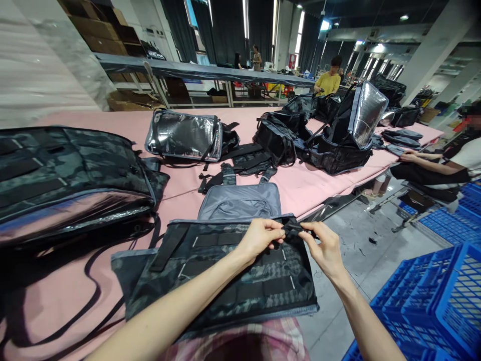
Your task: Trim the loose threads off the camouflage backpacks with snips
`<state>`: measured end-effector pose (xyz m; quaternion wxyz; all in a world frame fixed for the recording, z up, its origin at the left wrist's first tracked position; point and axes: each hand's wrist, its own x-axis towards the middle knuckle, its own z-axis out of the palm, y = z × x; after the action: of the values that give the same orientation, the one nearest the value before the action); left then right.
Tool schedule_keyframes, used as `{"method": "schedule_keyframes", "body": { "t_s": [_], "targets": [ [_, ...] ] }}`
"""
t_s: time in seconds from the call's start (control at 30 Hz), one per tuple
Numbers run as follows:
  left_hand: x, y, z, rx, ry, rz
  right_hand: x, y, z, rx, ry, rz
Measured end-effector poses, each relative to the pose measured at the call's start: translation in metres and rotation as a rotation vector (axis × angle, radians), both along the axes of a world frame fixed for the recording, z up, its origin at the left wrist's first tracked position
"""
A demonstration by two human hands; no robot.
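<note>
the camouflage bag lies flat at the near edge of the pink table, with its dark webbing rows facing up. both bare forearms reach over it. the left hand and the right hand meet at the bag's far right corner, where a small black tab sits between them. the left thumb and forefinger are pressed together on the tab's left end, with the other fingers curled under. the right thumb and forefinger pinch its right end, and the rest of that hand's fingers are loosely folded. just behind the hands, the bag's grey lining flap lies open, pointing away.

to the right, beside the table, blue plastic crates stand on the grey floor. to the left, a bigger camouflage pack lies on its side, and black cords trail from it across the table. farther on sit a silver-lined bag, loose black straps and an open bag with a silver lid standing up. a seated co-worker's arm rests on the table at the right. at the far end, a person in a yellow top stands by more bags.
</note>
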<state>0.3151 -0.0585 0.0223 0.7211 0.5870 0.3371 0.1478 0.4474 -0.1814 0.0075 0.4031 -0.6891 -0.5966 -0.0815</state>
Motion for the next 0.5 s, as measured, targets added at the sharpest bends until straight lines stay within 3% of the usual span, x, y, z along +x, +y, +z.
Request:
{"method": "schedule_keyframes", "body": {
  "t_s": [0.2, 0.37, 0.5],
  "targets": [
    [0.0013, -0.0027, 0.0009, 0.032, 0.008, 0.039, -0.0021, 0.0010, -0.0036, -0.037, -0.150, 0.001],
    [0.0015, -0.0044, 0.0019, 0.010, 0.004, 0.045, -0.0025, 0.0001, -0.0045, 0.003, 0.096, -0.042],
    [0.0019, -0.0057, 0.0020, 0.024, -0.003, 0.044, -0.0032, 0.0010, -0.0063, -0.034, 0.056, -0.027]
  ]
}}
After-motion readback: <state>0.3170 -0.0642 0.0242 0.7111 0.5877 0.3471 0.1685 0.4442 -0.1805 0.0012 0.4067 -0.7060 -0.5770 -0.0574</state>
